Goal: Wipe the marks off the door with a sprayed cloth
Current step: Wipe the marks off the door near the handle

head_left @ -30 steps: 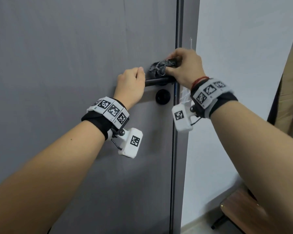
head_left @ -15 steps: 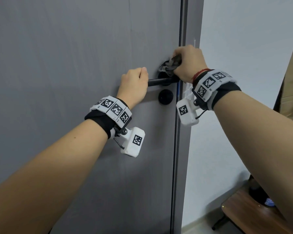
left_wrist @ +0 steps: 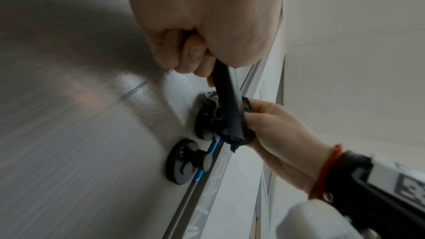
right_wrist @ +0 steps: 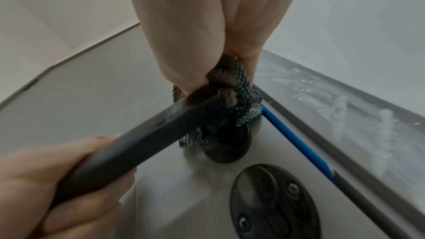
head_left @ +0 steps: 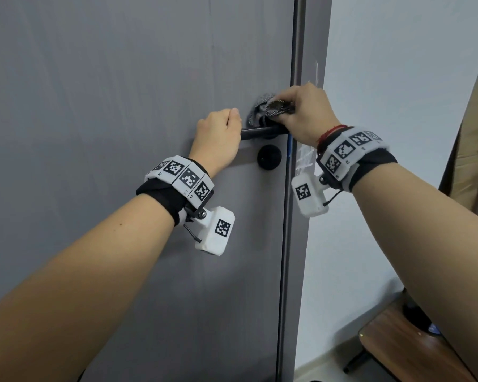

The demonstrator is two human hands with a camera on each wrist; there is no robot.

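Forearms reach forward from the bottom of the head view, each with a black wrist strap carrying white coded tags and a small white camera block. The left hand (head_left: 218, 136) is closed in a fist around the free end of the black lever handle (head_left: 257, 132), its fingers (left_wrist: 190, 52) curled over the bar, as the left wrist view shows from below. The right hand (head_left: 304, 114) is at the hinge end of that handle, near the door's latch edge, with its fingers bunched around a dark patterned cloth (head_left: 268, 110); the cloth is crumpled and pressed against the round black base plate (left_wrist: 207, 124) where the handle meets the door, and it wraps partly around the bar there. In the right wrist view the cloth (right_wrist: 236, 95) is pinched between thumb and fingers, touching both the handle and the plate. Just below the handle sits a round black lock plate (head_left: 269, 157) with a small turn knob. The grey door (head_left: 122, 92) fills the left and centre of the head view, and a thin blue strip (right_wrist: 296, 139) runs along its latch edge beside the darker frame (head_left: 295, 51). A pale wall (head_left: 398, 78) with white smears near the frame stands to the right, and a brown wooden stool (head_left: 403, 354) is at the lower right, on the floor.
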